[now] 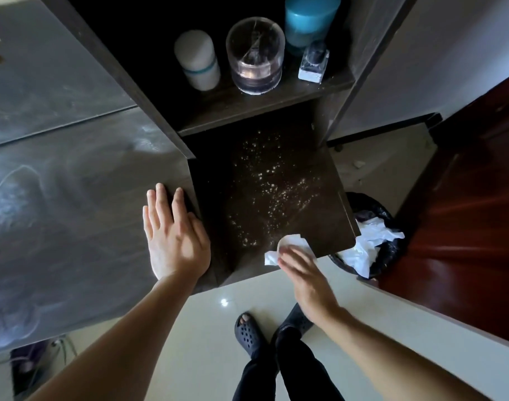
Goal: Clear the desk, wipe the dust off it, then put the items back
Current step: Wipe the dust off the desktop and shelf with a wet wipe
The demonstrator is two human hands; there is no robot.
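Observation:
A dark low shelf surface (218, 183) carries scattered white dust specks (272, 180) across its middle. My right hand (308, 282) presses a white tissue (288, 246) onto the shelf's near right corner. My left hand (172, 235) lies flat, fingers spread, on the edge of the grey desk top (74, 198) to the left. On the shelf above stand a white cylinder with a teal band (197, 60), a clear round container (254, 56), a blue cylinder (309, 18) and a small glass bottle (314, 63).
A bin with a black liner (383, 256) holding crumpled white tissues (366, 244) stands right of the shelf. A red-brown door (464, 212) is at the far right. My feet in dark sandals (249, 332) stand on the pale tiled floor (189, 342).

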